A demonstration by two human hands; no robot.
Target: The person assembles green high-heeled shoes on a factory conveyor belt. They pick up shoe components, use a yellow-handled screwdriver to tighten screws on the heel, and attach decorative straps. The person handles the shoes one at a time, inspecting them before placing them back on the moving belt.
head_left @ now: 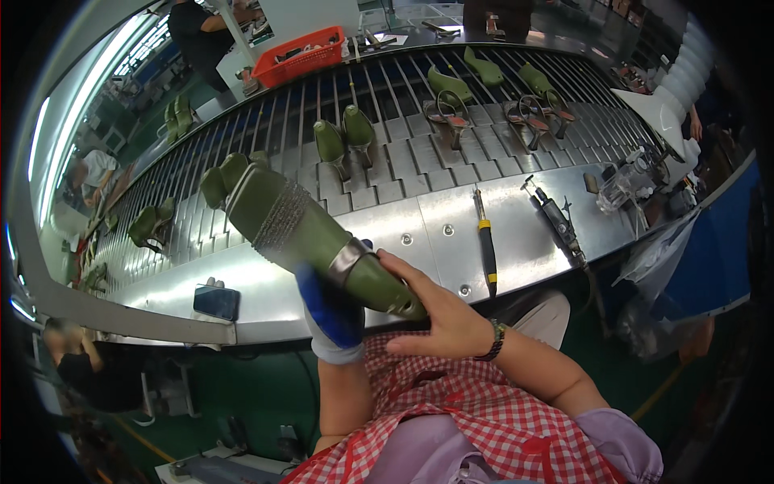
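Note:
My left hand (334, 310), in a blue and white glove, grips a green shoe last (302, 230) from below, held over the metal bench edge with its toe pointing up and left. A silver strappy upper is wrapped around the last's middle, and a metal collar sits near its heel. My bare right hand (439, 310), with a beaded bracelet at the wrist, rests against the heel end of the same last, fingers along it.
A slatted conveyor (403, 153) carries several green lasts and strappy sandals (447, 113). On the steel bench lie a yellow-handled tool (485, 242), a pneumatic tool (556, 222) and a dark phone (216, 302). A red basket (300, 56) stands far back. Other people work at left and rear.

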